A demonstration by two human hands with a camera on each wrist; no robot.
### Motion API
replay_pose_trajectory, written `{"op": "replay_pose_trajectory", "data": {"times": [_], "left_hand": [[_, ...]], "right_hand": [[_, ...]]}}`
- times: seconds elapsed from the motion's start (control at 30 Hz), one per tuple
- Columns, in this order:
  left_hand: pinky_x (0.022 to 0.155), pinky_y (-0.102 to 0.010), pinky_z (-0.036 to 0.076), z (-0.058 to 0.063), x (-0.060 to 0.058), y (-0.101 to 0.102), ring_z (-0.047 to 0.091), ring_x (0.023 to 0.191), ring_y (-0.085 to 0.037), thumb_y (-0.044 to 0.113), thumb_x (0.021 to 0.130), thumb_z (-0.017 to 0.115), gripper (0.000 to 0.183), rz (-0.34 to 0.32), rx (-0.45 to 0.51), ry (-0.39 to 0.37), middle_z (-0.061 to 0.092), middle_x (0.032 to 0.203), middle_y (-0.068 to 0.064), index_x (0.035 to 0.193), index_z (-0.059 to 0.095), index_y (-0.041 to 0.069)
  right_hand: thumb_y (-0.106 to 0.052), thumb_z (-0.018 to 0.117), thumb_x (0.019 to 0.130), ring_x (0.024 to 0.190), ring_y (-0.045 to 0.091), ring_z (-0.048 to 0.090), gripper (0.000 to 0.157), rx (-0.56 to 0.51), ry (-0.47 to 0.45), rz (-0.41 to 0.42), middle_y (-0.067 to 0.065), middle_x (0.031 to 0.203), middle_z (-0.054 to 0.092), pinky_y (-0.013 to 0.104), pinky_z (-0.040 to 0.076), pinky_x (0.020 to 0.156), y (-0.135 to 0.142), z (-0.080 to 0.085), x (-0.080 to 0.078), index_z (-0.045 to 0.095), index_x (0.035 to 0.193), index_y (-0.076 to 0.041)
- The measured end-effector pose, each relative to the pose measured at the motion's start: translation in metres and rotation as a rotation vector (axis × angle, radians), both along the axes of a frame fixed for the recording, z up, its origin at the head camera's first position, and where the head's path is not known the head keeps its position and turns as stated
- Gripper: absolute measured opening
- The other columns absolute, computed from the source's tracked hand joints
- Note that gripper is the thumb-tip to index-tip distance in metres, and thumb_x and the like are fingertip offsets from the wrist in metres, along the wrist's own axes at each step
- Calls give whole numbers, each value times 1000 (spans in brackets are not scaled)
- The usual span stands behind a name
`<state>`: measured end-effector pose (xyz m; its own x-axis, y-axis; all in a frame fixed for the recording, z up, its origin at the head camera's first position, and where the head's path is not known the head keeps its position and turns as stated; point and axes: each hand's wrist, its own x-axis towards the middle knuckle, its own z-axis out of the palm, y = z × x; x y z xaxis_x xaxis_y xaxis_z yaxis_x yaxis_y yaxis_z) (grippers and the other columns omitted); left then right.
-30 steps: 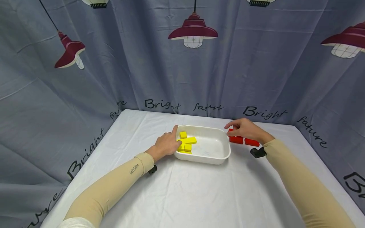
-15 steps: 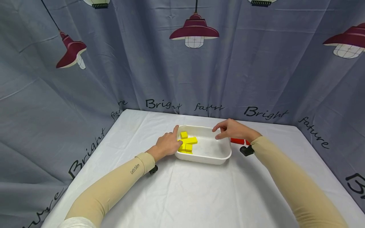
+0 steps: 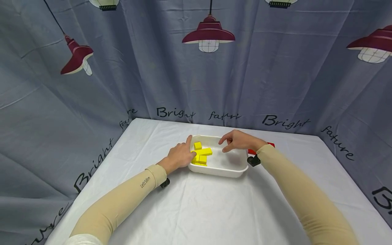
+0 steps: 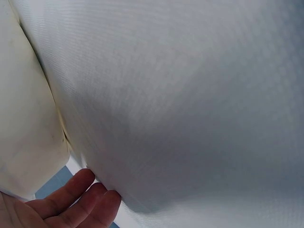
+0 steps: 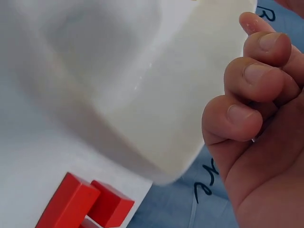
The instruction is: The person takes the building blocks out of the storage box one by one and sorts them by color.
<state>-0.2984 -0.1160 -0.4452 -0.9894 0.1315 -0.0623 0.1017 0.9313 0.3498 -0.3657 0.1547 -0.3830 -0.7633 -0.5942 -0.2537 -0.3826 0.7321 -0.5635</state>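
A white rectangular tray [image 3: 218, 173] stands on the table, with several yellow blocks [image 3: 203, 151] at its left end. At that end my left hand [image 3: 180, 154] holds the tray, thumb over the rim and index finger at the back corner. Three of its fingertips [image 4: 111, 202] show low beside the wall in the left wrist view. Above the right part of the tray is my right hand [image 3: 240, 140], thumb and index finger apart with nothing visible between them. Its other fingers [image 5: 251, 78] are loosely curled in the right wrist view.
Red blocks [image 5: 111, 204] lie on the table just right of the tray, partly hidden by the right wrist in the head view. A white cloth [image 3: 211, 207] covers the table. Behind it hangs a grey-blue curtain [image 3: 147, 68] printed with lamps and lettering.
My right hand has moved left, from above the red blocks to above the inside of the tray. The left hand, the tray and the yellow blocks have stayed in place.
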Motion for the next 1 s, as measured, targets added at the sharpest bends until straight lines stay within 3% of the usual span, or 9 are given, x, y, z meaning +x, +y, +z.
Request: {"op": "replay_pose_trajectory", "data": {"times": [0.6, 1.0], "left_hand": [[92, -50, 52, 1, 2, 1, 60, 123, -30, 40, 97, 49, 79, -5, -9, -8, 58, 139, -17, 162, 11, 16], [90, -50, 53, 1, 1, 0, 60, 122, -30, 41, 97, 49, 79, -1, -11, -8, 59, 139, -17, 162, 12, 16]], "right_hand": [[-22, 81, 84, 72, 18, 48, 43, 24, -47, 8, 3, 74, 51, 31, 36, 69, -25, -21, -8, 71, 125, -18], [-22, 79, 86, 72, 18, 49, 46, 52, -15, 38, 2, 74, 52, 30, 37, 68, -38, -33, -14, 68, 130, -18]]}}
